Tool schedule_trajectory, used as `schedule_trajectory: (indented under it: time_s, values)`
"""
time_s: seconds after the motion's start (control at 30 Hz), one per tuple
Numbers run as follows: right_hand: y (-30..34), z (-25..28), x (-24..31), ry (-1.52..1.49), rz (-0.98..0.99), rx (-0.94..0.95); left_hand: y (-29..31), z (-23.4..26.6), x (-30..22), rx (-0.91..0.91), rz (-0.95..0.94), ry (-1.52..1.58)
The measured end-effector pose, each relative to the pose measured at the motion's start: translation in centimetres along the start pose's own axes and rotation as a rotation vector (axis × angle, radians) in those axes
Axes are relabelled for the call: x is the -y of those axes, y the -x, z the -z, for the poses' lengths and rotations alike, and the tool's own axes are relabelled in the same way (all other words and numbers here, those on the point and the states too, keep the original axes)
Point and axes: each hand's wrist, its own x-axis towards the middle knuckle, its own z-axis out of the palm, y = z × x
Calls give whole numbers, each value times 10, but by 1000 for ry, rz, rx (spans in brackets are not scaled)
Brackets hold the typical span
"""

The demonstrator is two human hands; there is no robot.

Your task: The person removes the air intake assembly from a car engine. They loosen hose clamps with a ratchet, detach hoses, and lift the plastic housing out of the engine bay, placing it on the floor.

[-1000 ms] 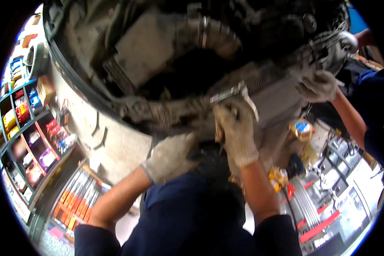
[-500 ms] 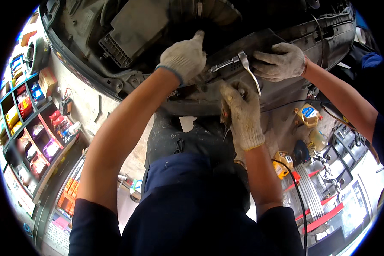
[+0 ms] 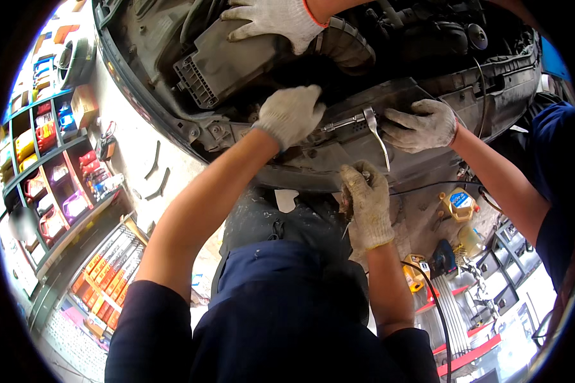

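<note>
My left hand, in a white knit glove, is over the front edge of the car's open engine bay. Its fingers are curled, and whatever they grip is hidden. Lower down to the right, my right hand wears a dirtier glove and is closed around a slim tool, whose thin shaft pokes out below; its kind cannot be made out. Between the hands and farther forward, a chrome ratchet wrench with an extension lies along the front panel. A co-worker's gloved hand is close beside its head, fingers loosely bent.
Another gloved hand spreads over the black air filter box. A ribbed intake hose curves beside it. Shelves of bottles stand at the left. A yellow jug and a black cable are on the right.
The view has shifted, showing more of the engine bay. Another person's gloved hand has come in over the air filter box. My left hand's raised finger has curled in; my right hand keeps its grip.
</note>
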Motion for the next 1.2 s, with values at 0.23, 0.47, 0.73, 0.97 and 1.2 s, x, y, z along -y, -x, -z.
schedule_trajectory:
  time_s: [0.23,0.47,0.73,0.97,1.2]
  values:
    - [-18,14,-8,51,-35,-13,108,-45,37,-291,-44,24]
    - [-25,14,-21,129,-95,-41,117,-64,31,-363,-38,35]
    - [-29,2,-31,208,-157,-101,44,-6,2,-40,229,121]
    - [-35,-2,-41,164,-167,-40,-42,-2,-8,49,192,-4]
    - [-32,-5,-36,145,-132,-42,-25,7,-2,64,117,57]
